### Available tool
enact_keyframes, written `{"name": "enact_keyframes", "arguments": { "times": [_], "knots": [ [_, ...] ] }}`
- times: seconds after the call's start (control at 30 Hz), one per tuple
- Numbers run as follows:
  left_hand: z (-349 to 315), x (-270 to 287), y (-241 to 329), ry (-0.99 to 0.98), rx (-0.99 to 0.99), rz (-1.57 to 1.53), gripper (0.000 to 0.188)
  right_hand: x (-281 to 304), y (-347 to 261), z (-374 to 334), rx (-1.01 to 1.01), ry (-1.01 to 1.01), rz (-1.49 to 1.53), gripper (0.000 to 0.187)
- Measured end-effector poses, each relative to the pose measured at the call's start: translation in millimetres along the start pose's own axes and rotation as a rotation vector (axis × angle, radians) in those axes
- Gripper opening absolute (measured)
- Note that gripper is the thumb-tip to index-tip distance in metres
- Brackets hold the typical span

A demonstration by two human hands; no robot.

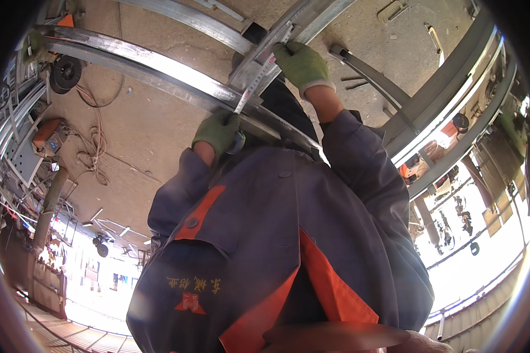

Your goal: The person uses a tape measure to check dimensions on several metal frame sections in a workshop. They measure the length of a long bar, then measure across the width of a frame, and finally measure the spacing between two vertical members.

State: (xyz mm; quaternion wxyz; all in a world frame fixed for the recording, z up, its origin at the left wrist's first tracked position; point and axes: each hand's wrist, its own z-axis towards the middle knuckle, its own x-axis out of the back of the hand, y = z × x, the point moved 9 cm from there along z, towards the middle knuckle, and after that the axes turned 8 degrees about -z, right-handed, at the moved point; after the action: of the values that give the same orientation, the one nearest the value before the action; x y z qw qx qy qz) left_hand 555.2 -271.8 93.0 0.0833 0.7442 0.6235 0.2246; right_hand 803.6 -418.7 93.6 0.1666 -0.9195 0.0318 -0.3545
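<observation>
A tape measure's pale blade is drawn out across the steel bars, slanting from my near left to far right. My left hand, in a green glove, is closed round the tape measure's case, which is mostly hidden by the glove. Farther off, my gloved right hand has its fingers closed on the blade near its far end, against a crossing steel bar. Below the blade runs a long shiny steel bar, which meets the crossing bar at a joint.
On the concrete floor at left lie a black disc-shaped reel, a loose cable and an orange-and-grey machine. A C-shaped clamp lies at the far right. Long dark beams stand to my right.
</observation>
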Motion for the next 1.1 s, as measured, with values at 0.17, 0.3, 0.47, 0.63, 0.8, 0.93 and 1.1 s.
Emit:
{"name": "enact_keyframes", "arguments": {
  "times": [0.17,0.3,0.47,0.63,0.8,0.93,1.1],
  "knots": [
    [-0.1,-0.7,-2.5,-0.001,0.007,-0.015,0.041,-2.7,1.4,0.0,-0.011,-0.017,0.054,0.051],
    [-1.0,-2.1,-1.8,-0.027,-0.031,-0.046,0.043,-9.2,6.0,2.3,-0.017,-0.069,0.073,0.053],
    [-3.7,-2.3,-3.5,-0.027,-0.017,-0.123,0.04,-20.0,15.4,10.6,-0.003,-0.025,0.081,0.056],
    [-7.6,0.0,-3.3,0.025,-0.011,-0.178,0.038,-20.9,20.5,16.7,0.076,0.098,0.104,0.054],
    [-4.1,0.7,-3.1,0.03,0.002,-0.134,0.039,-19.8,19.0,16.3,0.055,0.089,0.088,0.053],
    [-5.0,1.9,-0.7,0.039,-0.012,-0.139,0.039,-22.5,21.0,14.9,-0.021,-0.007,0.036,0.055],
    [-3.4,0.9,-3.9,0.019,-0.006,-0.138,0.042,-22.1,18.3,14.8,-0.034,-0.02,0.051,0.055]
  ]
}}
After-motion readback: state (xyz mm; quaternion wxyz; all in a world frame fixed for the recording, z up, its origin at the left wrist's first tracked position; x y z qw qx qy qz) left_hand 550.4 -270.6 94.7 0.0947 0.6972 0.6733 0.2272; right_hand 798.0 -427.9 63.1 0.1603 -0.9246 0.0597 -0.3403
